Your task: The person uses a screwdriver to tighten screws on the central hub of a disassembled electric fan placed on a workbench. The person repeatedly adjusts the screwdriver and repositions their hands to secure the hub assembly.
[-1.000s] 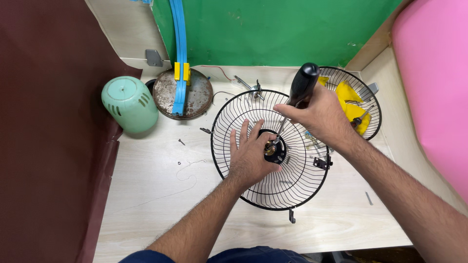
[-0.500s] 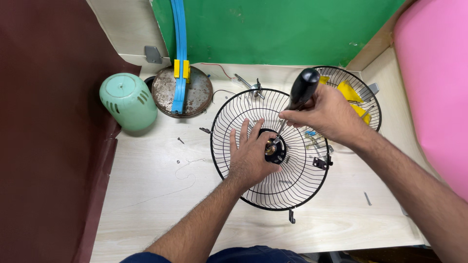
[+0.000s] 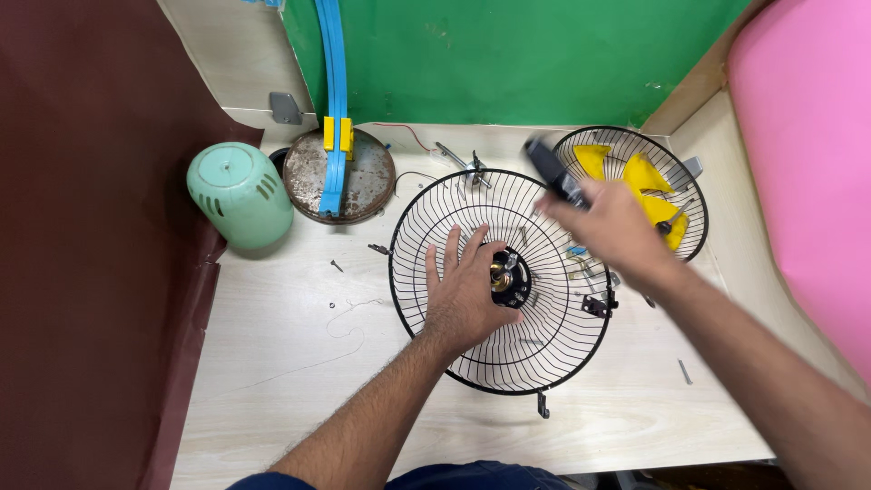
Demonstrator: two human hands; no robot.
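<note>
Your left hand [image 3: 472,290] lies flat on the black wire fan guard [image 3: 502,281], fingers spread, thumb side touching the black hub [image 3: 510,279] at its centre. It's pressing, not grasping, so that grip is open. The guard sits mid-table, nearer the right edge, and overlaps a second guard [image 3: 635,186] w/ yellow blades [image 3: 640,177] toward the back right corner.

Your right hand [image 3: 612,227] is closed around a black-handled tool [image 3: 549,172], prob. a screwdriver, lifted above the guard and blurred. The tip is hidden, so you can't tell where it points.

Risks from here:
- The guard is domed and rests on its rim only. Push off-centre and it can tilt or skate on the smooth table, esp. toward the front edge, where its clip [image 3: 542,404] already sits close.
- Bring the tool down fast and it can slip off the hub and go thru the wires, or catch your left fingers beside it.
- Small loose parts lie around: screws [image 3: 337,266] near the left of the guard, metal bits [image 3: 581,263] under the wires. A sliding guard sweeps them off.
- The thin wire [image 3: 349,318] on the table may snag the rim.
- The green motor cover [image 3: 240,195] and rusty round base [image 3: 340,177] sit at the back left, well apart, so low risk.
</note>
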